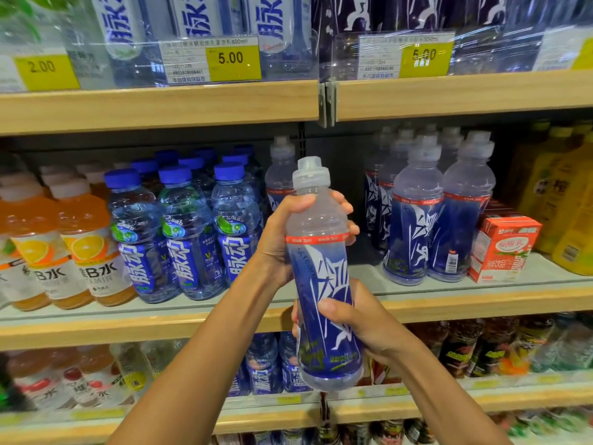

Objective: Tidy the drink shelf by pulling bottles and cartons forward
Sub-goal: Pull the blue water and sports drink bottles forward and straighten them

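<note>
I hold a clear sports bottle with a dark blue label and a translucent cap upright in front of the middle shelf. My left hand grips its upper body just below the shoulder. My right hand grips its lower half, thumb across the label. Behind the bottle the shelf has an open gap, with one matching bottle far back. More matching bottles stand in rows right of the gap.
Blue-capped water bottles and orange drink bottles fill the shelf's left part. A red-and-white carton and yellow bottles stand at the right. Shelves above and below are stocked, with price tags overhead.
</note>
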The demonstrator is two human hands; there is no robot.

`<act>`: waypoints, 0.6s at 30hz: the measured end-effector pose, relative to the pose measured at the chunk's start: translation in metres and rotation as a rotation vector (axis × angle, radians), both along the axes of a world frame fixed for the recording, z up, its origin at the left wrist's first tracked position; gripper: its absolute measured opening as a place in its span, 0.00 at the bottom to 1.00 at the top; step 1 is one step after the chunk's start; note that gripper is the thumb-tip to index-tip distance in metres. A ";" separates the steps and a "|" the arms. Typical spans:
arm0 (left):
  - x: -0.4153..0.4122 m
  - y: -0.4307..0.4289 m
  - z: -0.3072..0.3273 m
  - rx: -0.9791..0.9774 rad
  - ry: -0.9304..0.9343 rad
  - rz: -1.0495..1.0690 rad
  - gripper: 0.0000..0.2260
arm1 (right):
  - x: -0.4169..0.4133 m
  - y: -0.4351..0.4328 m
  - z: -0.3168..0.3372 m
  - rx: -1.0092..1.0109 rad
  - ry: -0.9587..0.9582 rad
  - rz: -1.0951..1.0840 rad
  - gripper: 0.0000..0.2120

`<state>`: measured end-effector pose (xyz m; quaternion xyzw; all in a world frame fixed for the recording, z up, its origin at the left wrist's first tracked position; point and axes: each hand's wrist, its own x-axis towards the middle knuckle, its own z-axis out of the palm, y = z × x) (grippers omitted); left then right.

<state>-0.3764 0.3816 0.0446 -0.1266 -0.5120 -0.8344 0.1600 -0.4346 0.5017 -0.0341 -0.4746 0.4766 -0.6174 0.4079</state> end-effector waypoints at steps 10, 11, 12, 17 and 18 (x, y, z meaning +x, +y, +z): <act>0.051 -0.020 -0.041 -0.742 0.047 1.033 0.09 | -0.006 -0.029 0.014 -0.180 0.263 -0.458 0.18; 0.057 -0.024 -0.054 -0.898 0.071 1.124 0.10 | -0.009 -0.035 0.014 -0.182 0.290 -0.491 0.19; 0.062 -0.028 -0.066 -1.066 0.104 1.188 0.11 | -0.012 -0.041 0.013 -0.173 0.322 -0.522 0.19; 0.064 -0.052 -0.109 -1.821 0.317 1.161 0.10 | -0.025 -0.072 -0.004 -0.089 0.420 -0.618 0.23; 0.063 -0.057 -0.114 -1.895 0.338 1.111 0.10 | -0.027 -0.078 -0.007 -0.082 0.420 -0.628 0.23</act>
